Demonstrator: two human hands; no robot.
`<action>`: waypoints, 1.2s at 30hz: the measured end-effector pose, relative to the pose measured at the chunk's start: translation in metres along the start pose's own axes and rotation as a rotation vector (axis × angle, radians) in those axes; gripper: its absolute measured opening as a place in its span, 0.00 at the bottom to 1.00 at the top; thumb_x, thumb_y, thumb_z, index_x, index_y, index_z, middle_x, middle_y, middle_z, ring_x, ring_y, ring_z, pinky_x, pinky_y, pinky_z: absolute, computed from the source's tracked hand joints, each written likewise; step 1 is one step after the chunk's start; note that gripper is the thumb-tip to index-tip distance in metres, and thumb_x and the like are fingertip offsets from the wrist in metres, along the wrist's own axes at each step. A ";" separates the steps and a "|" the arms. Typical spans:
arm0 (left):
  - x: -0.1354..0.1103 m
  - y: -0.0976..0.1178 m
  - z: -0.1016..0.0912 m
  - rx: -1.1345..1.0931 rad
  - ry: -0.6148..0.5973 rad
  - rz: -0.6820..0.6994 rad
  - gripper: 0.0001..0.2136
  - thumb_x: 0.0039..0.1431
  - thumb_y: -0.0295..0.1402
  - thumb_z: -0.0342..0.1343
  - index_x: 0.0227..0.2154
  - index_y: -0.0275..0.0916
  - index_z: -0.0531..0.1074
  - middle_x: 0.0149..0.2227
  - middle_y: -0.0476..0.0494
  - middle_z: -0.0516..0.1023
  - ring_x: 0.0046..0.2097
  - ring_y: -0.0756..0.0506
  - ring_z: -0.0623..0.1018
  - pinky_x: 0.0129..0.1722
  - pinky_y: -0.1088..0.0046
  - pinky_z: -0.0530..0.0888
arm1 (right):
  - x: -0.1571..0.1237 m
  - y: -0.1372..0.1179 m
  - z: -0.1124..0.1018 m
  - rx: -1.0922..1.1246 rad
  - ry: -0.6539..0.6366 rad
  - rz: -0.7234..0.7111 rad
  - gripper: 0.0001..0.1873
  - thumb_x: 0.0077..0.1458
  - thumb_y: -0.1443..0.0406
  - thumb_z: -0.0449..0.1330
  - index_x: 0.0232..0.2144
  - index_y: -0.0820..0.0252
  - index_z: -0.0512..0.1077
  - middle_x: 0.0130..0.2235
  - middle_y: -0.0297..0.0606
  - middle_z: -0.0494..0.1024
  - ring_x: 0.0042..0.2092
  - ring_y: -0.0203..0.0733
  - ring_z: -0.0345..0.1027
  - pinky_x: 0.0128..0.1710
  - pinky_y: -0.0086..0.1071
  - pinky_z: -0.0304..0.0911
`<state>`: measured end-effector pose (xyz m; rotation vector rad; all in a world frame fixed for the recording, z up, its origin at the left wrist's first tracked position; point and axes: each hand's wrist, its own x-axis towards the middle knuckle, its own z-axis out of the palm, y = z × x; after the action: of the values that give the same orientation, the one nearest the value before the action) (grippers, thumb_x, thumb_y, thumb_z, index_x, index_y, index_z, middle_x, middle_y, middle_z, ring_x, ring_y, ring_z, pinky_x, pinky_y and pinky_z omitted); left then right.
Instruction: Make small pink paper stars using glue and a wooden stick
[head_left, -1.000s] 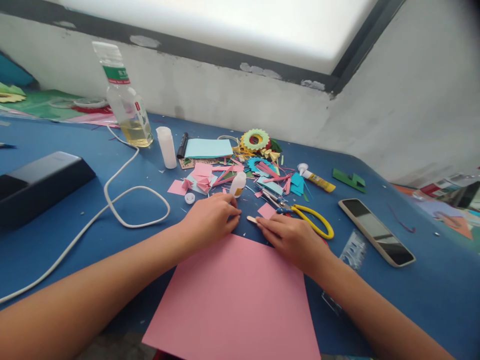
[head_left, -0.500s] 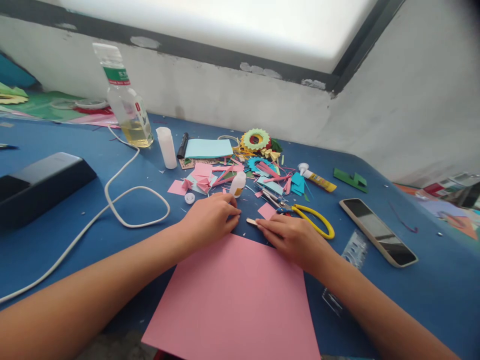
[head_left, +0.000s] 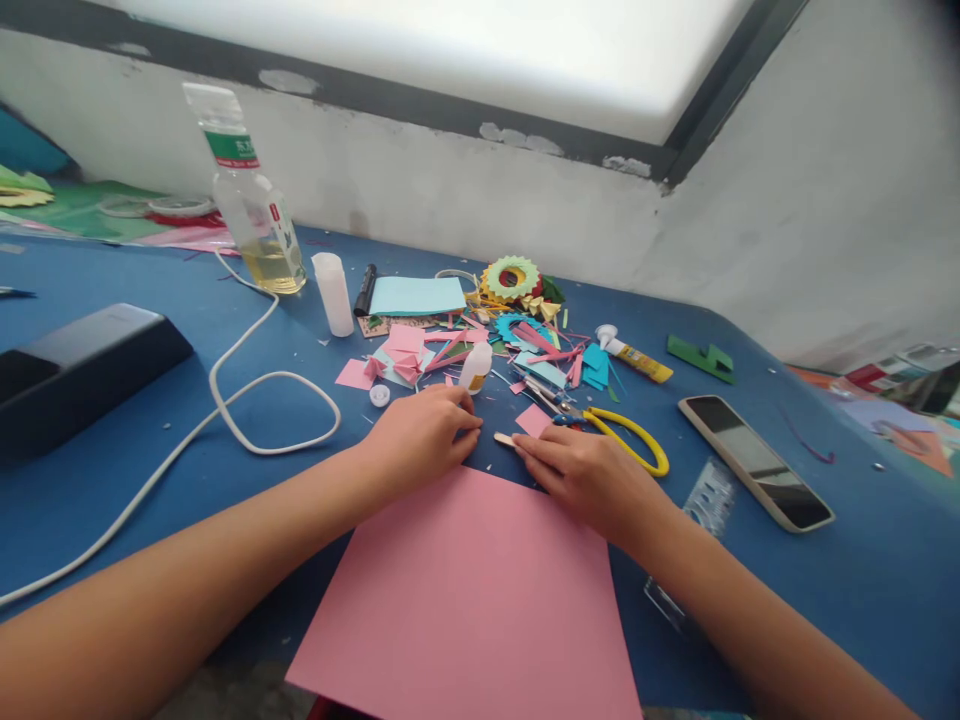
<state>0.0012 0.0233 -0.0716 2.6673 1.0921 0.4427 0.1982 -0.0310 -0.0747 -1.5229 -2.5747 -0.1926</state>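
Note:
My left hand rests near the top edge of a pink paper sheet, its fingers curled together. Whatever lies between those fingertips is hidden. Just beyond them stands a small white bottle with an orange label, its lower part partly behind my fingers. Between finger and thumb, my right hand pinches a short wooden craft stick; only one end shows. Close by the right hand lie a small pink paper square and scissors with yellow handles.
A heap of paper scraps spreads behind the hands. To the left stand a drink bottle, a white bottle, a white cable and a black device. A phone and a glue tube lie right.

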 end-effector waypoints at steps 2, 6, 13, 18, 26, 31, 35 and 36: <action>0.000 0.000 0.000 0.001 0.000 0.000 0.11 0.58 0.30 0.49 0.35 0.41 0.78 0.41 0.45 0.77 0.43 0.43 0.75 0.39 0.69 0.73 | -0.001 -0.001 0.000 -0.023 0.008 0.013 0.15 0.59 0.67 0.49 0.41 0.61 0.74 0.30 0.40 0.76 0.28 0.38 0.70 0.25 0.29 0.58; 0.000 -0.001 0.001 0.004 0.005 -0.005 0.11 0.58 0.30 0.49 0.34 0.42 0.79 0.40 0.45 0.77 0.42 0.43 0.75 0.38 0.69 0.73 | -0.001 0.000 0.003 -0.042 0.015 0.002 0.16 0.60 0.67 0.48 0.43 0.61 0.73 0.30 0.39 0.76 0.28 0.36 0.70 0.26 0.28 0.58; 0.000 -0.001 0.001 0.008 0.008 0.006 0.11 0.57 0.29 0.50 0.35 0.41 0.78 0.41 0.44 0.77 0.42 0.43 0.75 0.38 0.69 0.73 | 0.005 0.011 0.005 -0.107 0.077 0.097 0.16 0.62 0.65 0.47 0.41 0.61 0.74 0.31 0.41 0.77 0.29 0.39 0.71 0.26 0.29 0.57; 0.000 0.000 0.000 0.013 0.009 0.005 0.11 0.57 0.29 0.49 0.33 0.41 0.79 0.40 0.44 0.77 0.41 0.43 0.75 0.37 0.69 0.73 | 0.012 0.016 0.002 -0.152 0.063 0.132 0.17 0.62 0.61 0.47 0.38 0.59 0.75 0.28 0.39 0.76 0.28 0.39 0.70 0.25 0.29 0.54; 0.000 -0.001 0.001 0.008 0.010 0.005 0.11 0.57 0.29 0.50 0.33 0.42 0.79 0.40 0.45 0.77 0.42 0.43 0.75 0.38 0.69 0.73 | 0.010 0.009 0.001 -0.231 0.000 0.147 0.16 0.62 0.62 0.47 0.40 0.59 0.74 0.29 0.39 0.75 0.27 0.40 0.69 0.24 0.31 0.52; 0.000 -0.001 0.001 0.010 0.012 0.007 0.11 0.57 0.29 0.50 0.33 0.41 0.79 0.40 0.44 0.77 0.41 0.43 0.76 0.37 0.69 0.73 | 0.011 0.007 -0.001 -0.278 -0.035 0.150 0.17 0.63 0.63 0.46 0.41 0.61 0.73 0.28 0.40 0.75 0.27 0.42 0.70 0.23 0.31 0.50; 0.000 0.000 0.000 0.011 0.016 0.000 0.11 0.57 0.29 0.50 0.33 0.41 0.79 0.40 0.45 0.77 0.41 0.43 0.76 0.37 0.70 0.73 | 0.011 0.005 -0.002 -0.303 -0.059 0.137 0.16 0.63 0.64 0.46 0.42 0.61 0.72 0.29 0.41 0.75 0.27 0.41 0.70 0.23 0.31 0.49; 0.000 0.000 0.000 0.011 0.015 -0.002 0.11 0.57 0.29 0.50 0.33 0.41 0.79 0.40 0.44 0.77 0.41 0.43 0.76 0.37 0.70 0.73 | 0.011 0.005 -0.002 -0.303 -0.067 0.132 0.16 0.63 0.63 0.46 0.42 0.60 0.72 0.29 0.40 0.75 0.27 0.40 0.70 0.22 0.31 0.49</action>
<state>0.0016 0.0228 -0.0717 2.6760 1.1048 0.4588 0.1976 -0.0196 -0.0704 -1.8220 -2.5742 -0.5463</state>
